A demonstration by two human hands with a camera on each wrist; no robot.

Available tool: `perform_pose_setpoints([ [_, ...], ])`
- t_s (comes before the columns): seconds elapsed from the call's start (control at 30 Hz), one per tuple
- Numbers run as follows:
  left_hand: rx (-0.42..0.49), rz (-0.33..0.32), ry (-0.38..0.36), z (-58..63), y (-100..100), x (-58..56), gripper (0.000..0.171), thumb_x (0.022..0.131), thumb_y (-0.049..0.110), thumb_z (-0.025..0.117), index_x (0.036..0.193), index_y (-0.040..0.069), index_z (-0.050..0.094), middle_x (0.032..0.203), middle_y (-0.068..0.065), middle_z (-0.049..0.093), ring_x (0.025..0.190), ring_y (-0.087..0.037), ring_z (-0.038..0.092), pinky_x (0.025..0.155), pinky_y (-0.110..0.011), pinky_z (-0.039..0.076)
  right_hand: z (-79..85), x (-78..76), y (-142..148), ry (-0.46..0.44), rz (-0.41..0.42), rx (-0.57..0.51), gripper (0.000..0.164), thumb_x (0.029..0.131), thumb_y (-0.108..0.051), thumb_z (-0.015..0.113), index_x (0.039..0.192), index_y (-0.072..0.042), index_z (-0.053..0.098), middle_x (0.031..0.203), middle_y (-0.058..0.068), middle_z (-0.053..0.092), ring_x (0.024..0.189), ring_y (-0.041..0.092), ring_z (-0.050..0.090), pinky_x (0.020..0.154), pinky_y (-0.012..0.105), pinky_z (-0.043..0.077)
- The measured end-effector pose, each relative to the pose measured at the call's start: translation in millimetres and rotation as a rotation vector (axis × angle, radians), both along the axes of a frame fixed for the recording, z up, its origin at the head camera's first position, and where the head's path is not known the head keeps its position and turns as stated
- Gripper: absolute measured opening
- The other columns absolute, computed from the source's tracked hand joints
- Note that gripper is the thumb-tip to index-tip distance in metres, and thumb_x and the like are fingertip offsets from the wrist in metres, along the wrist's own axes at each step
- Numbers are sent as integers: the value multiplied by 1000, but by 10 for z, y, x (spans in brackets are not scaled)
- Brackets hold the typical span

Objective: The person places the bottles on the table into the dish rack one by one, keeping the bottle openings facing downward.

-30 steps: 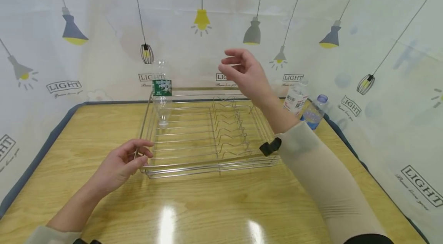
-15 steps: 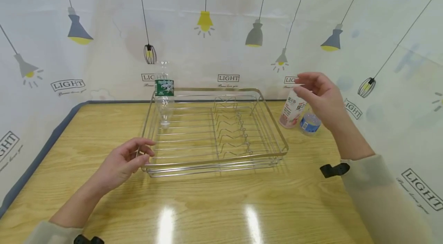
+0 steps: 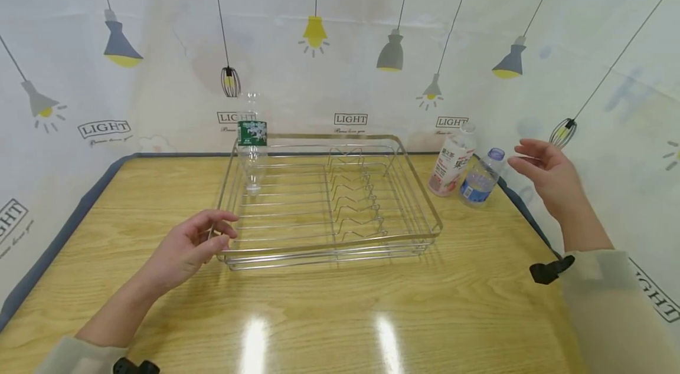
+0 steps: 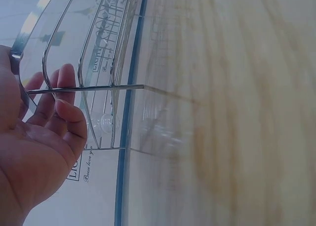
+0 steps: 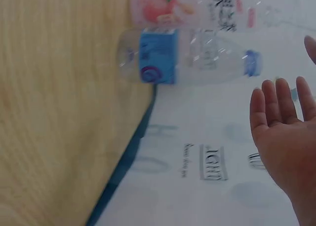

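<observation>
A metal wire dish rack stands on the wooden table. My left hand holds its front left corner, with fingers curled round the wires, as the left wrist view also shows. Inside the rack, at the back left, a clear bottle with a green label stands upright. To the right of the rack is a clear bottle with a blue label and blue cap. My right hand hovers just right of that cap, apart from it, holding nothing. In the right wrist view its fingers are extended.
A white and pink labelled bottle stands close beside the blue-labelled one, on its left. Wire dividers run front to back inside the rack. A printed curtain with lamp drawings borders the table behind and at the sides.
My right hand has travelled from above the rack to the right, past both bottles, and is now beside the blue-capped one. The left hand has stayed at the rack's corner.
</observation>
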State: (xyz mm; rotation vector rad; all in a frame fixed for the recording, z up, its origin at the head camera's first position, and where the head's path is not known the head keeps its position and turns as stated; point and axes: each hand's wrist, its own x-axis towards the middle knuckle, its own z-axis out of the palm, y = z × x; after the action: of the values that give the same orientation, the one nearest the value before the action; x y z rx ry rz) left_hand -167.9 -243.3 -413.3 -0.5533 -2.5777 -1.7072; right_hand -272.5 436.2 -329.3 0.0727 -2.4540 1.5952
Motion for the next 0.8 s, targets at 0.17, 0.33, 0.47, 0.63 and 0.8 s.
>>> perform_pose_setpoints([
  [0.17, 1, 1, -4, 5, -5, 0, 31, 112, 13, 65, 143, 10, 63, 114, -3, 71, 94, -13, 71, 67, -30, 56, -214, -97, 163, -100, 29, 37, 65, 109, -31, 72, 166, -29, 41, 142, -22, 52, 118, -8, 53, 129, 38, 40],
  [0.33, 0, 3, -10, 5, -14, -4, 32, 112, 14, 65, 143, 11, 63, 115, -4, 70, 95, -14, 71, 68, -30, 56, -386, -230, 256, -162, 47, 79, 79, 111, -39, 67, 175, -24, 24, 172, 11, 36, 140, 13, 49, 132, 74, 16],
  [0.47, -3, 8, -22, 9, -28, -2, 32, 112, 15, 65, 144, 11, 63, 116, -4, 70, 96, -15, 71, 68, -29, 56, -489, -334, 256, -210, 88, 135, 86, 112, -39, 64, 178, -17, 13, 180, 27, 17, 161, 45, 30, 132, 71, 24],
  [0.63, 0, -2, -24, 7, -27, -2, 33, 112, 15, 65, 145, 12, 62, 116, -3, 71, 95, -14, 72, 68, -30, 57, -591, -395, 197, -258, 97, 197, 94, 112, -42, 65, 177, -9, 5, 181, 29, 15, 163, 55, 23, 130, 71, 28],
  [0.8, 18, -11, -20, 4, -19, 5, 34, 111, 15, 66, 145, 13, 63, 117, 1, 71, 90, -13, 70, 67, -30, 57, -670, -431, 162, -282, 86, 182, 96, 111, -41, 66, 176, -5, 4, 180, 31, 12, 164, 56, 20, 130, 71, 28],
])
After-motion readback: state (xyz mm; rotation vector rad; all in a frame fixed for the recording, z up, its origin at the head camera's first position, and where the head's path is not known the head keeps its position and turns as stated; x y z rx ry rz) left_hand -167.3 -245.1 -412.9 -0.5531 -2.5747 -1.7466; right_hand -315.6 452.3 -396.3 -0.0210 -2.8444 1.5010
